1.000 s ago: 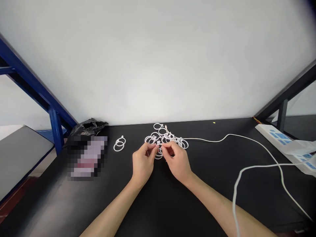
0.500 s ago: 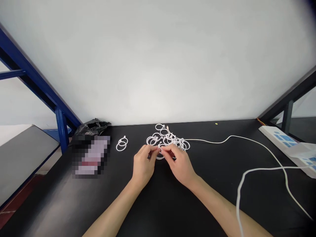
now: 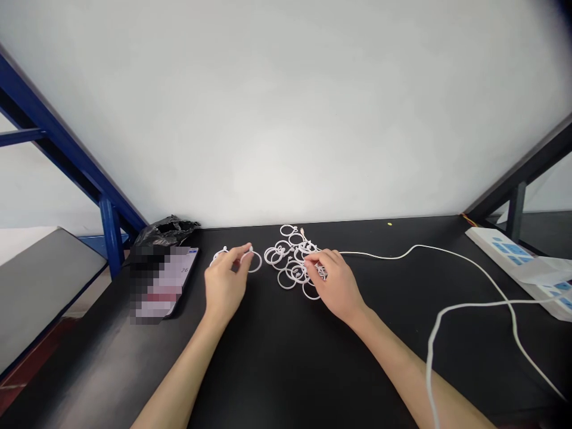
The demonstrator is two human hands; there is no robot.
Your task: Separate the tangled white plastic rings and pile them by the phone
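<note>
My left hand (image 3: 226,280) pinches a white curtain ring (image 3: 255,262) by its small eyelet, between thumb and index finger. Behind that hand, partly covered by it, lie other white rings (image 3: 215,257) on the black table. My right hand (image 3: 336,283) is at the right side of a loose pile of white curtain rings (image 3: 288,277). Its thumb and index fingertips come close together over the rings. Whether a ring is between them I cannot make out.
A phone (image 3: 183,280), partly pixelated, lies on the left beside a black plastic bag (image 3: 165,231). A white cable (image 3: 397,258) runs from the pile to the right. A white power strip (image 3: 500,241) lies at the right edge. Behind the table (image 3: 286,369) rises a pale wall.
My hands have parted. The left has moved left, away from the pile, carrying a ring toward the separate rings. My right hand has shifted slightly right and stays by the pile.
</note>
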